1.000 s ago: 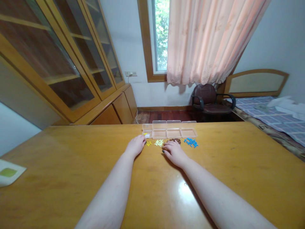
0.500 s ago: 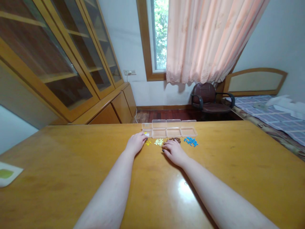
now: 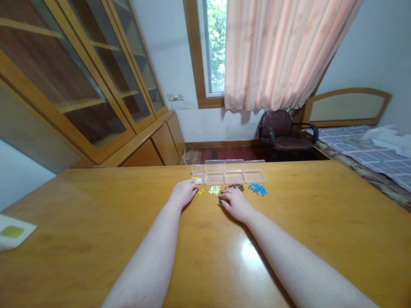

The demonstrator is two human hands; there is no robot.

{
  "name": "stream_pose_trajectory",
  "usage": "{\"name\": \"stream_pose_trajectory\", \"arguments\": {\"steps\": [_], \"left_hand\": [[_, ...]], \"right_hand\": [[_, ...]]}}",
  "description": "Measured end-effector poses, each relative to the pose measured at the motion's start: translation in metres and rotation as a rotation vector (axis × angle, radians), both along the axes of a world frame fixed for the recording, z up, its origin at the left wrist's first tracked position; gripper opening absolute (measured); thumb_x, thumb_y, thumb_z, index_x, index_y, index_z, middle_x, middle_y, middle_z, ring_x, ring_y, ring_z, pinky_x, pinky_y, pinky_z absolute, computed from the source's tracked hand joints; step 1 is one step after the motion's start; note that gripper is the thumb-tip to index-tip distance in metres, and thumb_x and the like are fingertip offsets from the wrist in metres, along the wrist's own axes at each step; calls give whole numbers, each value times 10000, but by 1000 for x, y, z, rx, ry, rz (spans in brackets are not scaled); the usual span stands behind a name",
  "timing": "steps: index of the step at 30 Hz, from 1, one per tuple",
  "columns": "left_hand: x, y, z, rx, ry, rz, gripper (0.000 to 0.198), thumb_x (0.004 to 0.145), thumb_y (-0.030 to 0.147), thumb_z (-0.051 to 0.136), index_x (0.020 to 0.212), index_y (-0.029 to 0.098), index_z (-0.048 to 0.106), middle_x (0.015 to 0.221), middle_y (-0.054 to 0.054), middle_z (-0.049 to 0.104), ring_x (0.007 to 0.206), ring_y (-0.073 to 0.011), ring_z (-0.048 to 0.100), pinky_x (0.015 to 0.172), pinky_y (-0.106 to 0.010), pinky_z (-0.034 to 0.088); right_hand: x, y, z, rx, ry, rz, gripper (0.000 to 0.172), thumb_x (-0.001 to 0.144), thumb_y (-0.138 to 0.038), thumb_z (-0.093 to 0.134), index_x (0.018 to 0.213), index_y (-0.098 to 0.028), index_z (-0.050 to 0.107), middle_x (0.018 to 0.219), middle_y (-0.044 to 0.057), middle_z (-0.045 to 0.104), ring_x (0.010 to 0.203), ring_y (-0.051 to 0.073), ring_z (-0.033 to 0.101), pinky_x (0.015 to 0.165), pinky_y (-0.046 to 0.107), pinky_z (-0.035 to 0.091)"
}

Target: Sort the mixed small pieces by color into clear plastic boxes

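My left hand [image 3: 183, 192] rests at the left end of the row of small pieces. Its fingers are bent and drawn together beside the yellow pieces [image 3: 201, 191]; anything between the fingertips is too small to make out. My right hand [image 3: 236, 202] lies palm down with fingers loosely apart, partly covering the brown pieces [image 3: 236, 187]. Between both hands is a pile of pale yellow-green pieces [image 3: 214, 190]. Blue pieces [image 3: 257, 189] lie to the right. Behind the piles stands a clear plastic box [image 3: 224, 183] with its lids raised; a few yellow pieces and a white label show in the leftmost compartment.
The wooden table [image 3: 135, 239] has its far edge just behind the box. A white sheet with a green patch [image 3: 16, 231] lies at the left edge. Beyond are a glass-door cabinet [image 3: 96, 85], a brown chair [image 3: 282, 130] and a bed [image 3: 375, 141].
My left hand has drawn back slightly from the box's left compartment, uncovering more of the white label. My right hand has stayed in place. The view has shifted a little.
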State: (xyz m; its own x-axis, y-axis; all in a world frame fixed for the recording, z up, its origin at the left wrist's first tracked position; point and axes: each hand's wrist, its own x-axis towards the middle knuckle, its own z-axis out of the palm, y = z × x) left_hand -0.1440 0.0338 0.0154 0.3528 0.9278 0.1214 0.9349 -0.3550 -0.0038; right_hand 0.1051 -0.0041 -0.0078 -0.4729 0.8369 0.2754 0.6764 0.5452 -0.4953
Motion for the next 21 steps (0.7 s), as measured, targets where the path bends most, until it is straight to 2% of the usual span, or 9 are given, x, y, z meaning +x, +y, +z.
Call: {"name": "stream_pose_trajectory", "arguments": {"steps": [7, 14, 18, 21], "left_hand": [[4, -1, -1, 29, -45, 47, 229, 849, 275, 481, 854, 246, 708, 912, -34, 675, 839, -181, 609, 735, -268, 446], [8, 14, -2, 162, -213, 247, 283, 895, 302, 444, 1001, 236, 698, 1006, -49, 664, 906, -193, 608, 785, -279, 449], [5, 14, -4, 115, -214, 203, 288, 900, 310, 442, 1018, 258, 699, 1033, -44, 661, 916, -193, 605, 782, -280, 455], [1, 9, -3, 49, -186, 60, 270, 892, 337, 468, 994, 278, 710, 1021, -32, 665, 919, -180, 603, 802, -268, 454]], "right_hand": [[0, 0, 1, 1, -2, -5, 169, 845, -287, 587, 961, -229, 695, 1110, 58, 668, 1107, 224, 536, 1036, 455, 282], [1, 0, 0, 5, -8, 1, 171, 847, -274, 576, 964, -231, 693, 1110, 58, 666, 1108, 221, 536, 1044, 464, 263], [2, -1, 1, 2, -11, 1, 179, 853, -279, 567, 974, -235, 691, 1117, 53, 665, 1114, 225, 533, 1048, 466, 264], [1, -1, 2, -1, -12, 2, 184, 855, -283, 567, 981, -235, 693, 1125, 61, 661, 1114, 226, 534, 1042, 462, 277]]}}
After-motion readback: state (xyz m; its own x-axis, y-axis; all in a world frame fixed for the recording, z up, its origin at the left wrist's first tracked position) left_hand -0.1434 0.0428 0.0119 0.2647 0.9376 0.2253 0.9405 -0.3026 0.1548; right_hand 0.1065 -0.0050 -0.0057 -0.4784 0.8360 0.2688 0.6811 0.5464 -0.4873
